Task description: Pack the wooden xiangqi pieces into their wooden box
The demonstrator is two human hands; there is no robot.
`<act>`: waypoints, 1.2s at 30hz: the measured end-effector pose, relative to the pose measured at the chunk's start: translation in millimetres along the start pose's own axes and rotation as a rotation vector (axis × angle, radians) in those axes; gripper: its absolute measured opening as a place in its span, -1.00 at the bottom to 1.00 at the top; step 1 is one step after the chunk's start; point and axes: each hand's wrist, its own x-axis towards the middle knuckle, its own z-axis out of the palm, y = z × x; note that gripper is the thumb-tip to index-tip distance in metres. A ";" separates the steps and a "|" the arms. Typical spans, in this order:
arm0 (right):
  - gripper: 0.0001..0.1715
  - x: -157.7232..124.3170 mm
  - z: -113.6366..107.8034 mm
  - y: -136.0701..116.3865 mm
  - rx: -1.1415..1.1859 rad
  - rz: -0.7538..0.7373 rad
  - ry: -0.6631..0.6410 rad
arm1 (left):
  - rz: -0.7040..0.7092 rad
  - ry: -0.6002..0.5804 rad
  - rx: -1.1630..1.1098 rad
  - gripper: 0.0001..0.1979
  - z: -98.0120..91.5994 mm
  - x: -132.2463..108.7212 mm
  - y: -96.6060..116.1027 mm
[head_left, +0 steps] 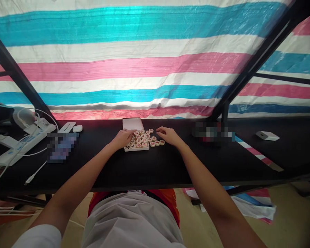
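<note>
Round Chinese chess pieces (138,141) with red and black characters fill rows in a shallow white box (136,149). Its pale lid or second half (132,124) lies just behind it. My left hand (122,138) rests over the left side of the box, fingers stretched across the pieces and hiding some of them. Several loose pieces (152,144) with red characters lie on the black table, right of the box. Beside these, my right hand (168,135) hovers with fingers bent and slightly apart; no piece shows in it.
At the left are a white power strip (23,144) with cables, a blurred phone-like object (62,148), a cable plug (29,179) and a small white case (78,128). A blurred dark item (209,132) and a white adapter (267,136) lie right. Black frame bars slant up both sides.
</note>
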 end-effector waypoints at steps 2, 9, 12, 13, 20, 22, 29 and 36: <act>-0.71 0.1 -1.0 3.0 -0.022 0.012 -0.028 | -0.024 0.048 -0.029 -0.60 0.8 -0.2 0.6; -0.72 -0.4 -1.3 3.7 -0.063 0.040 -0.094 | 0.016 0.005 -0.004 -0.67 -1.0 -0.1 1.4; -0.72 -0.6 -1.7 2.2 -0.066 0.045 -0.101 | 0.017 -0.012 0.023 -0.67 -1.6 -0.6 2.2; -0.71 -0.6 -1.7 2.1 -0.066 0.048 -0.103 | 0.016 -0.016 0.030 -0.66 -1.4 -0.8 2.5; -0.70 -0.5 -3.2 6.1 -0.012 0.057 -0.129 | -0.019 0.029 0.085 -0.65 -1.6 -1.8 3.1; -0.68 -0.7 -5.8 8.5 0.053 0.067 -0.188 | -0.048 0.057 0.095 -0.65 -2.8 -1.9 0.8; -0.60 -1.5 -13.0 13.6 0.208 0.063 -0.330 | -0.116 0.056 0.093 -0.68 -1.9 -1.9 -11.1; -0.60 -1.3 -11.0 12.2 0.245 0.058 -0.354 | -0.110 0.014 0.092 -0.67 1.0 -2.9 -6.8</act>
